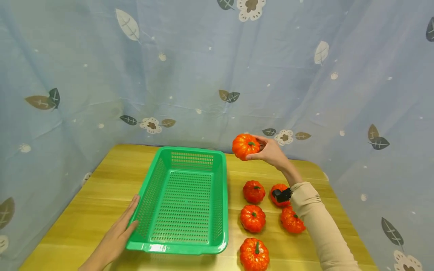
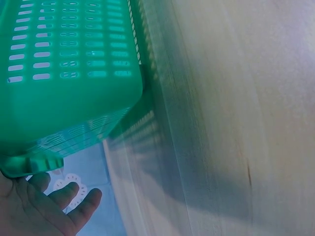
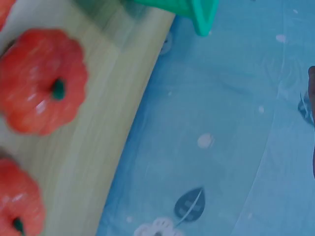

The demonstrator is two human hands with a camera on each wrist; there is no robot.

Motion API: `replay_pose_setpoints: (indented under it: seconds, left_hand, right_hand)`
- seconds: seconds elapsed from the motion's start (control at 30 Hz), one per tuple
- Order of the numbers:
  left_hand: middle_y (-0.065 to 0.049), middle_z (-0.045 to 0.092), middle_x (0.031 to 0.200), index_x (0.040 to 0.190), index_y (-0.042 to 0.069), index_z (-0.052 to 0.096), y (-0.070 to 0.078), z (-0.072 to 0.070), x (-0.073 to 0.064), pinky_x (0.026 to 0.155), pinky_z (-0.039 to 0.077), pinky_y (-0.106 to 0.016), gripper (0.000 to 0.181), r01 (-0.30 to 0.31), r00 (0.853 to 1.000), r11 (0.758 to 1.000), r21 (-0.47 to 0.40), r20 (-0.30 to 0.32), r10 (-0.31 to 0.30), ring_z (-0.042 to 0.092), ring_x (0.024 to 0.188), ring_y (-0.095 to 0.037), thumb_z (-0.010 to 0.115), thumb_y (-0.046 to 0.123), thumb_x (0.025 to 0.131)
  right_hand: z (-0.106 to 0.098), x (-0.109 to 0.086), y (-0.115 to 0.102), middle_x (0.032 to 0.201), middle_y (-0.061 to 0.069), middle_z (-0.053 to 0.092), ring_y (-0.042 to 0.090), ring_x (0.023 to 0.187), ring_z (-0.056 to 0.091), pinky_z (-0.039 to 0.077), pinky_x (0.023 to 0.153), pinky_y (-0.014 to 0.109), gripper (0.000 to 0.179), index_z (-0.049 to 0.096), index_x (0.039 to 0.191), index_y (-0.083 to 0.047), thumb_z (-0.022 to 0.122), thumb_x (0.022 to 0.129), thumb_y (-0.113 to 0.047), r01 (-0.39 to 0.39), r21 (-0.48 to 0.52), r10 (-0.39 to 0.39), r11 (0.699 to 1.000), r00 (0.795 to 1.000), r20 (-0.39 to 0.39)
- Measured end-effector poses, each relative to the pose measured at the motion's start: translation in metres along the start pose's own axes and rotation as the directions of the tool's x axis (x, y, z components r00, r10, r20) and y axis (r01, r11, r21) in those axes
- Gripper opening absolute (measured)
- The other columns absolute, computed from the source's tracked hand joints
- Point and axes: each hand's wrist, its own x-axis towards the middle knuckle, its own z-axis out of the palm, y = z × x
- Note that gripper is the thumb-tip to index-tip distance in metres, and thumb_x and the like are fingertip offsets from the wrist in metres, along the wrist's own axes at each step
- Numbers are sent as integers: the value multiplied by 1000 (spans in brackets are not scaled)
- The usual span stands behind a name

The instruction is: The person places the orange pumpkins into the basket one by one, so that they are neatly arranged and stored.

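In the head view my right hand [image 1: 272,152] grips an orange pumpkin [image 1: 245,146] with a green stem, lifted above the far part of the table, just right of the basket's far corner. Only a sliver of that hand's finger [image 3: 312,98] shows at the edge of the right wrist view; the held pumpkin is out of that frame. A green plastic basket [image 1: 183,247] with slotted walls stands on the table with nothing in it. Against its left rim rests my left hand [image 1: 115,235], fingers extended; the left wrist view shows the loose fingers [image 2: 84,209] by the rim.
Right of the basket, several pumpkins sit on the wooden table [image 1: 112,177], among them a near one [image 1: 254,255] and a middle one [image 1: 252,219]. My right forearm passes over a pumpkin [image 1: 292,222] at the right. A patterned blue curtain [image 1: 196,75] hangs behind the table.
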Motion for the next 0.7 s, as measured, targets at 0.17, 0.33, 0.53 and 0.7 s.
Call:
replay_pose_setpoints:
  seconds: [0.17, 0.33, 0.53, 0.7]
  left_hand:
    - [-14, 9, 159, 155, 8, 10, 1, 3, 6, 101, 3, 0, 60, -5, 1000, 1000, -5, 8, 5, 1, 136, 12, 41, 9, 103]
    - [-13, 8, 159, 155, 10, 10, 0, 3, 4, 100, 3, 0, 61, -4, 1000, 1000, -13, 1, 4, 1, 136, 12, 41, 10, 103]
    - [-12, 8, 159, 155, 12, 10, -1, 3, -1, 99, 3, 1, 61, -1, 1000, 1000, -11, -6, 1, 0, 135, 14, 41, 10, 103]
    - [-13, 9, 159, 155, 9, 11, -1, 3, -1, 100, 3, 1, 61, -14, 1000, 1000, -1, -20, 14, 0, 135, 14, 42, 8, 102]
  right_hand:
    - [16, 30, -15, 123, 19, 61, 29, 105, 61, 54, 82, 33, 73, 52, 137, -3, 83, 71, -9, 27, 14, -27, 1000, 999, 19]
    - [45, 60, -36, 119, 17, 63, 26, 103, 62, 53, 84, 34, 69, 55, 134, -3, 83, 72, -10, 67, 42, -69, 997, 996, 56]
    - [86, 91, -57, 121, 13, 63, 24, 104, 61, 53, 86, 35, 65, 56, 134, -4, 81, 75, -12, 88, 150, -98, 985, 993, 64]
    - [120, 110, -66, 119, 14, 64, 23, 103, 61, 53, 84, 32, 62, 56, 132, -2, 80, 77, -13, 88, 222, -100, 971, 994, 43]
